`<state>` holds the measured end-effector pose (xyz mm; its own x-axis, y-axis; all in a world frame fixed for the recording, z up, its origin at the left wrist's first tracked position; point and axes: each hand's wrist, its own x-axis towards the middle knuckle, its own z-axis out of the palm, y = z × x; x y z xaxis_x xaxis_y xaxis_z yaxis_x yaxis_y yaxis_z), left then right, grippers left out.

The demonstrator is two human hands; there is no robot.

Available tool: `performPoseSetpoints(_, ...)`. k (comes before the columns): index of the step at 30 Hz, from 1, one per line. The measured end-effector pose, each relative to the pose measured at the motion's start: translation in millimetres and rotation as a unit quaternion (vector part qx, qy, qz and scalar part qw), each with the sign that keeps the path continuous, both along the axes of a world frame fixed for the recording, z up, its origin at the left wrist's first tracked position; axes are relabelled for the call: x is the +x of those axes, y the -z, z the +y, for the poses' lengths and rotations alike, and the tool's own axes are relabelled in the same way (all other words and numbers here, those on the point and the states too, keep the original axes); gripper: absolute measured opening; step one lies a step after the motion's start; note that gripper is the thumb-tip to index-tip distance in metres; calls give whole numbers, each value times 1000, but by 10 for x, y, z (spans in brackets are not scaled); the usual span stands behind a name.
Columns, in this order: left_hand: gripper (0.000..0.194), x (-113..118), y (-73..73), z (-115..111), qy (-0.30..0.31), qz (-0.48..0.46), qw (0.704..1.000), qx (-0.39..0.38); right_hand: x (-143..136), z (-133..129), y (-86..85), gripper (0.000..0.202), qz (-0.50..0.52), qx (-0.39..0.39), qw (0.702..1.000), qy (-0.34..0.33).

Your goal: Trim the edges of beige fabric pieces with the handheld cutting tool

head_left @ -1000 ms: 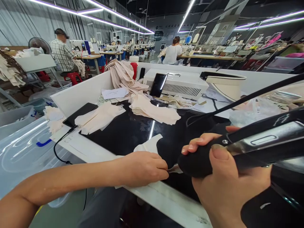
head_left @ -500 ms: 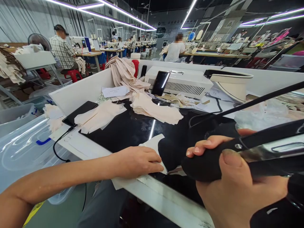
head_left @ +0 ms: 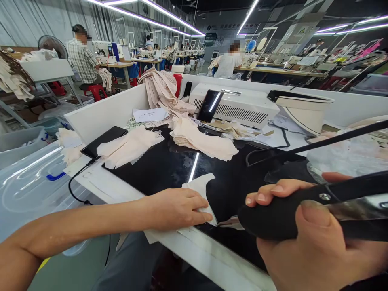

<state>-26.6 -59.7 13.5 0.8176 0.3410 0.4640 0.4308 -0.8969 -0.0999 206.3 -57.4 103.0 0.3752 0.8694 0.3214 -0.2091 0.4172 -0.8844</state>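
My left hand [head_left: 178, 208] lies palm down at the front edge of the table. Its fingers are stretched out flat over a small white cut piece [head_left: 201, 186] of cloth or paper, and part of that piece is hidden beneath them. At the right, close to the camera, my right hand [head_left: 312, 250] is wrapped round a black tool [head_left: 273, 220] with a rounded end, a screw and a metal strip. Its far part leaves the picture, so its kind cannot be made out. Under the rounded end, a thin pale strip [head_left: 232, 223] shows on the black tabletop.
Pale pink cut pieces lie in a left stack [head_left: 130, 146] and a middle stack [head_left: 203, 139]. Behind them stand a phone [head_left: 209, 106] and a white vented box [head_left: 235, 107]. A thin black rod [head_left: 318, 143] crosses the right side. People sit at sewing machines beyond.
The view has shifted slightly, so most things sit a little further right. My right hand and the black tool have moved a bit right and down. My left hand stays on the white piece.
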Motion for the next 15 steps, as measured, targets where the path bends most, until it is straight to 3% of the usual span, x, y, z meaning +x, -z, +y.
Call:
performPoseSetpoints(5, 31, -8, -24, -8, 3, 11, 1000, -27, 24, 24, 37, 62, -15, -2, 1000, -4)
performPoseSetpoints(11, 37, 1, -27, -27, -11, 16, 998, -57, -54, 51, 203, 64, 14, 38, 998, 57)
performPoseSetpoints(15, 38, -19, 15, -24, -7, 8, 997, -79, -50, 58, 272, 62, 6, 40, 998, 57)
